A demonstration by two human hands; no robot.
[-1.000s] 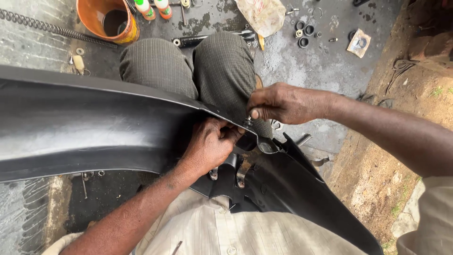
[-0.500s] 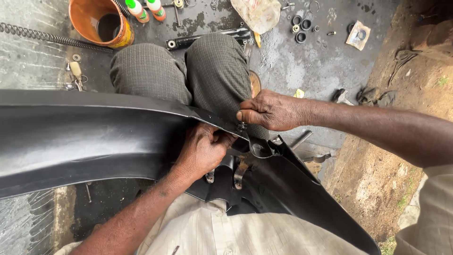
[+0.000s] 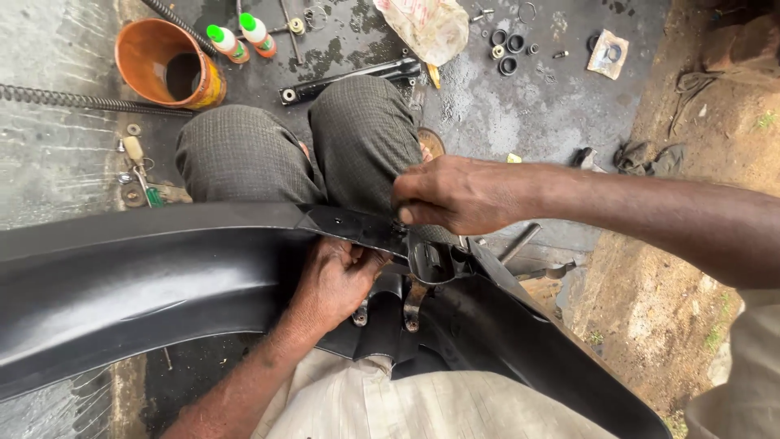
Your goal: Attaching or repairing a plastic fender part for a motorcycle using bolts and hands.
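Note:
A large curved black plastic panel (image 3: 146,276) lies across my lap, over my knees in grey checked trousers (image 3: 357,138). My left hand (image 3: 337,280) reaches under the panel's upper edge, fingers curled against its inner side beside a metal bracket (image 3: 426,268). My right hand (image 3: 459,195) is closed above the panel's edge, thumb and fingers pinched on something small at the rim; I cannot make out what it is. Two metal tabs (image 3: 410,305) hang below the bracket.
On the wet dark ground ahead lie an orange bucket (image 3: 166,65), two green-capped bottles (image 3: 240,36), a coiled spring (image 3: 81,99), a black metal bar (image 3: 349,80), a crumpled bag (image 3: 431,28), rubber rings (image 3: 508,49) and loose bolts. Bare earth (image 3: 715,162) rises on the right.
My right hand has shifted left along the panel's edge. My left hand stays under the rim. The view has tilted slightly down and closer.

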